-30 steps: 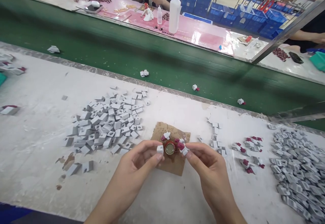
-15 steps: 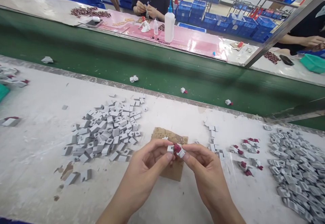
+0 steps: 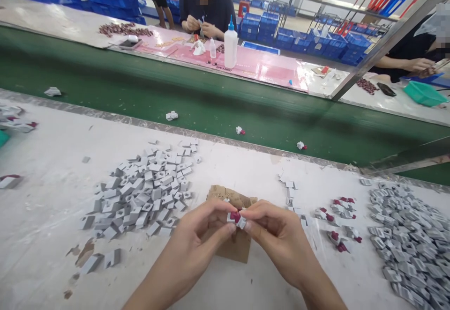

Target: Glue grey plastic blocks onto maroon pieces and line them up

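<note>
Pinched between the thumb and fingers of my left hand (image 3: 202, 230) is a small light-grey plastic block (image 3: 230, 217). My right hand (image 3: 277, 230) grips a small maroon-and-grey plastic piece (image 3: 242, 221) by its right side. The two parts meet between my fingertips, the maroon portion in the middle; whether they are fully joined I cannot tell. Both hands are above a piece of brown cardboard (image 3: 234, 251) on the white worktable. To the left lies a heap of grey blocks (image 3: 140, 193). Several maroon-and-grey pieces (image 3: 335, 237) lie right of my right hand.
A large pile of grey parts (image 3: 411, 239) covers the table's right side. Beyond the table runs a green conveyor belt (image 3: 204, 99) with a few pieces on it. Across it, a person (image 3: 207, 10) works near a white bottle (image 3: 230, 47). A metal post (image 3: 383, 43) rises at right.
The grey block and the maroon-and-grey piece have come closer together between my fingertips. Pieces on the green belt have drifted left. The whole view has shifted slightly.
</note>
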Demonstrator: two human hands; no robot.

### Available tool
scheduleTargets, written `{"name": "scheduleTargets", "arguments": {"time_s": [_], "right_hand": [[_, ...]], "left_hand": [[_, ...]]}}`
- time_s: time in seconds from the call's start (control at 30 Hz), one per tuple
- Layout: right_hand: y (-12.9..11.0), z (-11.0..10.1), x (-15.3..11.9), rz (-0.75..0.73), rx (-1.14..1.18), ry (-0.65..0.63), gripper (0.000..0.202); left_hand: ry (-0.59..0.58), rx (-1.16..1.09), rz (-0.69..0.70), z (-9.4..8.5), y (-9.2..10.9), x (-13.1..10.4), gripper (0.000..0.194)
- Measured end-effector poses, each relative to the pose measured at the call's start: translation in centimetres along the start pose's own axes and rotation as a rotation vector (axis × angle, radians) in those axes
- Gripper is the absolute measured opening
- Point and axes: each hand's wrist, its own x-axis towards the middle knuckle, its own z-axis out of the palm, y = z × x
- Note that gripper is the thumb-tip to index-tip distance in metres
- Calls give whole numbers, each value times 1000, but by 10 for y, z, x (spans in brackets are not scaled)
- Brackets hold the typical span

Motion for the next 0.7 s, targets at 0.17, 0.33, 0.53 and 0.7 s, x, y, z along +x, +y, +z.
{"name": "scheduleTargets", "arguments": {"time_s": [0.17, 0.33, 0.53, 0.7], "right_hand": [[-13, -10, 93, -106, -605, 40, 32], [-11, 9, 214, -172, -847, 194, 24], [-7, -33, 231, -140, -1068, 369, 29], [12, -116, 185, -17, -1162, 520, 26]], "left_hand": [[257, 330, 120, -26, 21, 42, 22], [553, 521, 169, -43, 45, 114, 10], [495, 595, 109, -38, 44, 189, 8], [417, 681, 44, -28, 41, 226, 30]]}}
